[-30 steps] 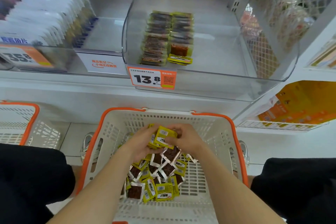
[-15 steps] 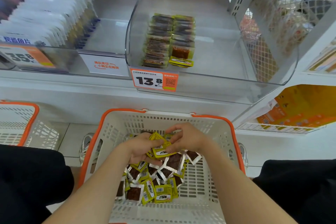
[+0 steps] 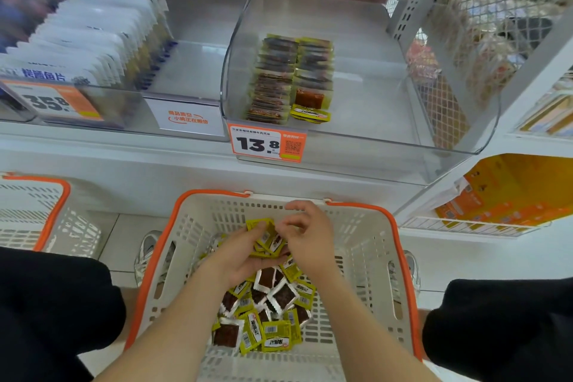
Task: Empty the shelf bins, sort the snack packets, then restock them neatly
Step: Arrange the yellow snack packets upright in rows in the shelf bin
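Low in the middle of the view, both hands meet over a white basket (image 3: 366, 257) with an orange rim that stands on the floor below the shelf. The left hand (image 3: 245, 253) is cupped palm up with its fingers curled round a small bunch of yellow packets (image 3: 263, 237). These are fanned and tilted, their upper corners pointing far and a little left. The right hand (image 3: 307, 236) comes in from the right with its fingers curled, and its fingertips pinch the right edge of that bunch. Beneath the hands, on the basket floor, lies a loose pile of packets (image 3: 266, 313), some yellow side up and some showing the dark snack through a clear face. They lie flat and point every way, with no shared axis. On the shelf beyond, a clear bin (image 3: 387, 121) holds two restocked rows (image 3: 288, 77) in its left half. The packets there stand on edge, and each row's long axis runs from near to far. At the near end of the right row a flat yellow packet (image 3: 310, 115) lies with its long side running left to right. An orange price tag (image 3: 266, 143) reading 13.8 is fixed to the bin's front. To the left, a neighbouring bin (image 3: 192, 9) carries a leaning row of white pouches (image 3: 93, 34). A second basket (image 3: 31, 211) stands at far left.
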{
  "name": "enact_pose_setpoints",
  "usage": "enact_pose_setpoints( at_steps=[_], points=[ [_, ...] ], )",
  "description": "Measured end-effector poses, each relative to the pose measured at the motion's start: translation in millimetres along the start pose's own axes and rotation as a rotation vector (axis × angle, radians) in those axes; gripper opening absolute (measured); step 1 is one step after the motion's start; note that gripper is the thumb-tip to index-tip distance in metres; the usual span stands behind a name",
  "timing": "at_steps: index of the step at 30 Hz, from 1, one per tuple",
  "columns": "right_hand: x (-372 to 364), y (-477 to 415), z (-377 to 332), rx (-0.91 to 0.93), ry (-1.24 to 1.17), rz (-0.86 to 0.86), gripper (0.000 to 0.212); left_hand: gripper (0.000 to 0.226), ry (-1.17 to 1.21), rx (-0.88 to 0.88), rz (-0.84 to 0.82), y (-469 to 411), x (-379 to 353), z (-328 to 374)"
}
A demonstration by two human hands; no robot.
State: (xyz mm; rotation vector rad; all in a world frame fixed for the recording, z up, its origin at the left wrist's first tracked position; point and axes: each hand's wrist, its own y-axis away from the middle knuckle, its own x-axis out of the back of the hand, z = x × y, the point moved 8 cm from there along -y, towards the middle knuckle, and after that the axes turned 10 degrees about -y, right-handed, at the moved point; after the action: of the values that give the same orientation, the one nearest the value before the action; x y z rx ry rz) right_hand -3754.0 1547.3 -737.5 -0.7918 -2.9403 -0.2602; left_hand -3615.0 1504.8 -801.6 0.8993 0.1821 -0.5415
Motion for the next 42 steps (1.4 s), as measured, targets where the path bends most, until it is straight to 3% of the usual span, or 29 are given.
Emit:
enact_pose_setpoints(
  at_steps=[5, 9, 11, 14, 20, 23, 28, 31, 35, 39, 42],
  points=[
    [-8, 8, 19, -0.143, -0.092, -0.073, 0.029, 0.041, 0.073, -0.001, -0.132, 2, -13, 7],
    [5, -1, 23, -0.078, 0.059, -0.054, 0.044, 0.040, 0.118, -0.024, -0.141, 2, -10, 11],
    [2, -2, 27, -0.126, 0.091, -0.135, 0.053, 0.040, 0.068, -0.048, -0.162, 4, -13, 15],
    [-4, -1, 30, -0.128, 0.112, -0.265, 0.044, 0.045, 0.016, -0.057, -0.153, 4, -10, 16],
    [11, -9, 50, -0.215, 0.073, -0.102, 0.028, 0.042, 0.044, -0.033, -0.135, 3, -2, 10],
    [17, -9, 57, -0.266, -0.040, 0.008, 0.024, 0.043, 0.057, -0.039, -0.139, 4, -3, 12],
    [-2, -4, 64, -0.480, -0.418, -0.113, 0.027, 0.053, 0.150, -0.066, -0.128, 2, -8, 20],
    [-6, -1, 61, -0.571, -0.527, -0.043, 0.024, 0.046, 0.201, -0.115, -0.124, -3, -11, 24],
    [-4, -1, 58, -0.484, -0.288, -0.091, 0.042, 0.045, 0.105, -0.164, -0.058, -4, -8, 23],
    [-7, -5, 49, -0.299, -0.012, -0.217, 0.032, 0.042, 0.078, -0.153, -0.020, -3, -3, 20],
    [-8, -2, 46, -0.259, 0.032, -0.240, 0.029, 0.043, 0.065, -0.100, -0.027, -2, 0, 15]
  ],
)
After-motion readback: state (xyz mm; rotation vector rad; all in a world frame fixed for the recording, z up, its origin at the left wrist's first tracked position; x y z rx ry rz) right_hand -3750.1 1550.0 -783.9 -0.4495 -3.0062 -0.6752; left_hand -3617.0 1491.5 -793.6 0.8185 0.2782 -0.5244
